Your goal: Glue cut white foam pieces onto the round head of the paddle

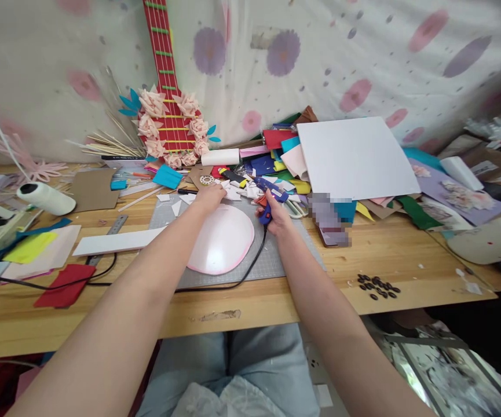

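My right hand (pixel 278 215) is wrapped round the handle of a blue hot glue gun (pixel 271 202), whose black cord (pixel 250 272) runs down and off to the left. At the far edge of a white disc with a pink rim (pixel 221 240), my left hand (pixel 209 198) reaches in among white foam-like scraps (pixel 233 192). Its fingers are bent together, and whatever they hold is hidden. The disc lies flat on a grey cutting mat (pixel 271 255), partly behind my left forearm.
A red toy guitar with paper roses (pixel 169 124) leans at the back. Right of centre lie a large white board (pixel 357 159) and several black oval pieces (pixel 378 286). A white strip (pixel 115 242) crosses a metal ruler (pixel 117 224) at left. Red felt (pixel 65 285) lies nearer the front edge.
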A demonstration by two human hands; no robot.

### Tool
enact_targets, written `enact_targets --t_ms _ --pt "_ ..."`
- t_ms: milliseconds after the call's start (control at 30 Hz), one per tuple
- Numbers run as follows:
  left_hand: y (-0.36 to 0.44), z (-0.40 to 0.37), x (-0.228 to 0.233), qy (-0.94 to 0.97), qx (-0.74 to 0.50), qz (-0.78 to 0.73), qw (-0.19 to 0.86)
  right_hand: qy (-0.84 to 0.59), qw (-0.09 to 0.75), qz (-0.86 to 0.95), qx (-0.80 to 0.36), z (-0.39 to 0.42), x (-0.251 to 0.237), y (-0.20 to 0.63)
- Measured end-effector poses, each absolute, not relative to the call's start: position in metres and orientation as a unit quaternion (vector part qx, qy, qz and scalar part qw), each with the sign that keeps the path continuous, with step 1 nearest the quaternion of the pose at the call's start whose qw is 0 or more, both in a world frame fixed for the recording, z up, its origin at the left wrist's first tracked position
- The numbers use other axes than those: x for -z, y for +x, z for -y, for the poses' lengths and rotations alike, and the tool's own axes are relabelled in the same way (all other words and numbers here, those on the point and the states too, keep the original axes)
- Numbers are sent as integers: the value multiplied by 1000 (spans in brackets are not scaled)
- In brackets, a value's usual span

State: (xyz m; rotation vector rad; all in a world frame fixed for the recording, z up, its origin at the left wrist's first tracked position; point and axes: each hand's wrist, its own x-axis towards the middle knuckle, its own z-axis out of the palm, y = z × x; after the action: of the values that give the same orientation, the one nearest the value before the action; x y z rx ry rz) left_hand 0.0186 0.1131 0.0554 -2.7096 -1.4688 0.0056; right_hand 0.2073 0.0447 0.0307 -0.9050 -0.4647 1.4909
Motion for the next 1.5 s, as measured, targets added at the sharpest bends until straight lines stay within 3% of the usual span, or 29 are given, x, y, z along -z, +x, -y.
enact_targets --t_ms 133,300,367,533,633,767,1167,1500 --pt "20 -111 -58 -861 20 508 12 -396 633 200 -634 -46 -33 214" --pt "14 -94 -66 -766 200 610 -25 -410 628 258 -609 -43 -37 215" --pt "7 -83 -67 -722 295 619 -97 -415 618 314 -588 -39 -39 213" --pt "-22 -54 -62 -553 471 554 -406 -421 543 449 -571 -26 -43 203" --pt "-40 -37 -61 -466 483 553 -493 -432 468 515 -574 -20 -44 196" --pt "-50 -18 -60 -425 464 587 -510 -431 400 561 -583 -16 -43 191" --pt "-39 -13 -49 -323 441 506 -667 -380 441 535 -612 -18 -21 169" --pt "-38 -11 -52 -290 473 471 -686 -394 403 574 -594 -17 -24 173"
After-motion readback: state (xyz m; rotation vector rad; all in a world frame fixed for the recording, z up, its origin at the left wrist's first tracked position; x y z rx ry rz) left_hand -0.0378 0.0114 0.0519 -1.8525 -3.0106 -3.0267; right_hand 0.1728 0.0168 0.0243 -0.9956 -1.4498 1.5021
